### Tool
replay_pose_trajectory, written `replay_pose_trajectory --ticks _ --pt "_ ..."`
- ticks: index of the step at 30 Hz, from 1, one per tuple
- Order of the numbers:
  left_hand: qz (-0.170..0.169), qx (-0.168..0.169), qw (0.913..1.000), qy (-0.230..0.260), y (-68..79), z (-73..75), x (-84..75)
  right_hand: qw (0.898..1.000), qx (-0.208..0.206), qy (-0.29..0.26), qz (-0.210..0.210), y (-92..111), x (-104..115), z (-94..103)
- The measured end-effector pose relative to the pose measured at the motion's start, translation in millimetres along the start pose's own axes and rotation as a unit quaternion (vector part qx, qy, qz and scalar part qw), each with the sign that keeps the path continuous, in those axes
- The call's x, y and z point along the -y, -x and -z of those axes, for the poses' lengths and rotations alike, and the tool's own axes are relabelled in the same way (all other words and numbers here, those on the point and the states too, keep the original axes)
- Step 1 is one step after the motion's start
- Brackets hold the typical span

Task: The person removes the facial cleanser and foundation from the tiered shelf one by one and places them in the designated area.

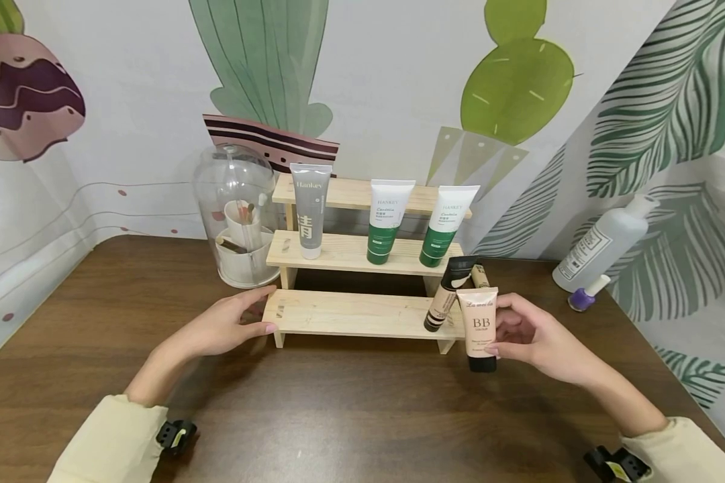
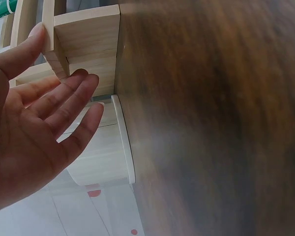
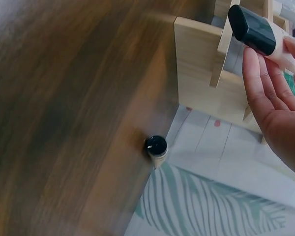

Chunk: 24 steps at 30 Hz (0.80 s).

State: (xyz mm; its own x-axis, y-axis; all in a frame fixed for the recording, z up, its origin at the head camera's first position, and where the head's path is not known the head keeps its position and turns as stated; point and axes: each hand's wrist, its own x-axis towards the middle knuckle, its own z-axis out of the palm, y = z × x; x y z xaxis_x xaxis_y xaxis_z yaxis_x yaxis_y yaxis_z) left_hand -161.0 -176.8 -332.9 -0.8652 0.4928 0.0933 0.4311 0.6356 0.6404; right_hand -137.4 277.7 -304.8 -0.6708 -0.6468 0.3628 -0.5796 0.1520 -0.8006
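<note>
My right hand (image 1: 534, 335) pinches a beige BB cream tube (image 1: 478, 322) with a black cap, held upright just off the right end of the bottom tier. In the right wrist view, the tube's black cap (image 3: 253, 30) projects past the fingers. A black-and-beige foundation tube (image 1: 442, 302) leans on that tier's right end. At the left end, my left hand (image 1: 229, 322) holds the wooden three-tier shelf (image 1: 350, 312) between thumb and index finger; the other fingers are loose in the left wrist view. One grey tube (image 1: 311, 211) and two white-and-green tubes (image 1: 390, 221) stand on the middle tier.
A glass dome (image 1: 234, 215) over white cups stands left of the shelf. A small beige bottle (image 1: 479, 276) with a black cap (image 3: 156, 145) is behind the shelf's right end. Farther right are a pump bottle (image 1: 604, 241) and purple nail polish (image 1: 587, 295), near the patterned wall cloth.
</note>
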Motion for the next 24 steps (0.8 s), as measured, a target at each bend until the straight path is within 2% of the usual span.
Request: replay_pose_trajectory --ticks 4,11,17,24 --pt "0.002 0.001 1.0000 0.001 0.0 -0.1 0.5 1.000 -0.004 0.010 -0.008 3 -3 4.7" --pt "0.001 0.000 1.0000 0.002 0.2 0.7 0.0 1.000 0.000 -0.022 -0.006 8 -7 9.1" --pt "0.000 0.000 1.0000 0.002 -0.3 0.5 0.1 1.000 0.005 -0.025 -0.009 10 -9 12.9" --pt "0.001 -0.002 1.0000 0.001 0.1 0.1 0.7 0.999 -0.003 -0.037 -0.030 13 -13 22.1"
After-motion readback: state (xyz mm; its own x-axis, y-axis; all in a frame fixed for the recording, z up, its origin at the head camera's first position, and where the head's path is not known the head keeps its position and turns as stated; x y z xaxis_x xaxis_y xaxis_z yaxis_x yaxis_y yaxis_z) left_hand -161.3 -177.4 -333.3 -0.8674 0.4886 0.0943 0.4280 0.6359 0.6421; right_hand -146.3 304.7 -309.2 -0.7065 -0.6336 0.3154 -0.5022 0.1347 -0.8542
